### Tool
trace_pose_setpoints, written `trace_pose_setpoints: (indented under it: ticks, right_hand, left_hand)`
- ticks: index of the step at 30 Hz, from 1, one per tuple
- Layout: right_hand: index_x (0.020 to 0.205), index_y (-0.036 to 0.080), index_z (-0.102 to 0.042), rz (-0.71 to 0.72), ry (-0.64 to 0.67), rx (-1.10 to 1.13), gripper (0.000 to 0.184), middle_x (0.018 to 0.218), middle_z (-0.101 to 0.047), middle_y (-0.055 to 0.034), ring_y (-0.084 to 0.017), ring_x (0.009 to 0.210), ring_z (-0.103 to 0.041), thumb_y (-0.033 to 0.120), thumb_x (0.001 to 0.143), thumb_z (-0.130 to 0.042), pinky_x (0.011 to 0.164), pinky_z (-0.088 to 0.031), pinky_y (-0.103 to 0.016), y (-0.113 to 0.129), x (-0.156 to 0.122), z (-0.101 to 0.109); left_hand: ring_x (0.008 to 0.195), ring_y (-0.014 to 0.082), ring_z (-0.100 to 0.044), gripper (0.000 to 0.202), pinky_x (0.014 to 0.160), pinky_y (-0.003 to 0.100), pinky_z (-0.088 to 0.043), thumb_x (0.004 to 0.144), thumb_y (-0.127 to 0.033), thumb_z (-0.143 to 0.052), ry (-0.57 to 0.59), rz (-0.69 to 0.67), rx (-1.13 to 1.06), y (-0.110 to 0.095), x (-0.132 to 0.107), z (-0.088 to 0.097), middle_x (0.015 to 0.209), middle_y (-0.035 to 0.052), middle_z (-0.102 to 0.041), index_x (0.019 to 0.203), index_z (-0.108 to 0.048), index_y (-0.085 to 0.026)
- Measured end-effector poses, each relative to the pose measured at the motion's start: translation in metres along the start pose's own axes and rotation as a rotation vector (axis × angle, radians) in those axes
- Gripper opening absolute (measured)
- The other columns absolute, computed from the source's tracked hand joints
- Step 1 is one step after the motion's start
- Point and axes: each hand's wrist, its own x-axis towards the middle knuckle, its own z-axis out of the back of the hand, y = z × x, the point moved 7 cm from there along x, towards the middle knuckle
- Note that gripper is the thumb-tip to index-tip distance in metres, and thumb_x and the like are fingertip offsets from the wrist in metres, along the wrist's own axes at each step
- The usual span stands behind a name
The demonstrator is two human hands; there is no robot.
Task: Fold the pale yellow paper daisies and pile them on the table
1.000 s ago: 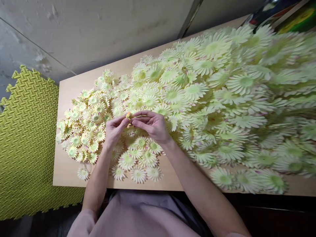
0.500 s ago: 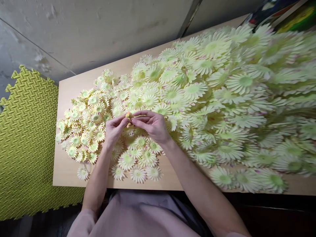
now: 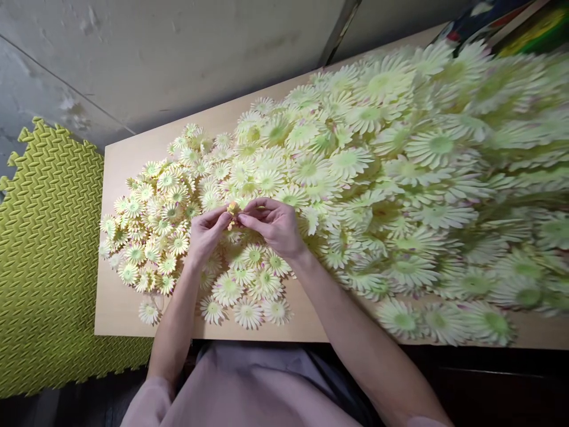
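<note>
A small yellow-orange artificial flower piece is pinched between the thumb and fingers of my left hand. My right hand meets it from the other side, its thumb and forefinger closed at the edge of the same piece. Both hands hover over the middle of the table, above pale artificial daisy heads. Close below them lies a loose group of daisy heads. To the left of my left hand is a heap of smaller daisy heads.
A large pile of bigger pale flower heads covers the right part of the wooden table. A yellow-green foam mat stands at the left. Behind runs a grey wall. Dark and green items sit at the far right corner.
The fingers of my right hand have curled in closer on the flower piece; the thin strand seen by them earlier no longer shows. Both hands stay in nearly the same place.
</note>
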Motion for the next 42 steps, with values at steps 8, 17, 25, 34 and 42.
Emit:
trace_pose_setpoints:
  ticks: [8, 17, 25, 34, 42]
  right_hand:
    - [0.092, 0.022, -0.076, 0.018, 0.056, -0.069, 0.025, 0.090, -0.079, -0.0025, -0.018, 0.085, -0.076, 0.025, 0.069, -0.085, 0.080, -0.066, -0.032, 0.0034, -0.0023, -0.0059]
    - [0.093, 0.022, -0.077, 0.034, 0.034, -0.117, 0.028, 0.089, -0.079, -0.0028, -0.020, 0.085, -0.077, 0.025, 0.067, -0.086, 0.078, -0.067, -0.032, 0.0001, -0.0012, -0.0029]
    - [0.092, 0.022, -0.078, 0.025, 0.049, -0.077, 0.024, 0.087, -0.080, -0.0016, -0.017, 0.082, -0.077, 0.023, 0.070, -0.085, 0.074, -0.066, -0.025, 0.0025, -0.0020, -0.0046]
    - [0.085, 0.020, -0.076, -0.013, 0.020, -0.026, 0.024, 0.078, -0.078, -0.0009, -0.015, 0.067, -0.075, 0.020, 0.064, -0.087, 0.061, -0.065, -0.023, 0.0024, -0.0019, -0.0038]
    - [0.086, 0.020, -0.075, -0.004, 0.003, -0.058, 0.023, 0.080, -0.078, -0.0011, -0.016, 0.072, -0.076, 0.023, 0.067, -0.086, 0.064, -0.066, -0.024, 0.0008, -0.0025, -0.0023]
  left_hand:
    - [0.062, 0.0088, -0.059, 0.032, 0.059, 0.023, -0.047, 0.073, -0.050, -0.078, -0.035, 0.025, -0.015, 0.0004, 0.0002, 0.0017, 0.075, 0.0027, -0.071, 0.090, -0.081, -0.023]
    - [0.062, 0.0082, -0.058, 0.036, 0.060, 0.021, -0.047, 0.072, -0.048, -0.078, -0.017, 0.024, -0.019, -0.0041, 0.0001, -0.0010, 0.073, 0.0034, -0.070, 0.093, -0.080, -0.019]
    - [0.057, 0.0061, -0.052, 0.033, 0.055, 0.019, -0.043, 0.072, -0.049, -0.078, -0.036, 0.024, -0.024, -0.0049, 0.0000, -0.0008, 0.067, 0.0018, -0.066, 0.081, -0.080, -0.017]
    - [0.058, 0.0069, -0.053, 0.035, 0.056, 0.020, -0.043, 0.073, -0.051, -0.076, -0.006, 0.034, -0.004, -0.0049, -0.0015, -0.0027, 0.066, 0.0020, -0.065, 0.080, -0.080, -0.017]
    - [0.060, 0.0075, -0.055, 0.033, 0.058, 0.020, -0.044, 0.074, -0.050, -0.076, -0.022, 0.015, -0.013, -0.0045, -0.0017, -0.0030, 0.070, 0.0028, -0.069, 0.080, -0.080, -0.017]
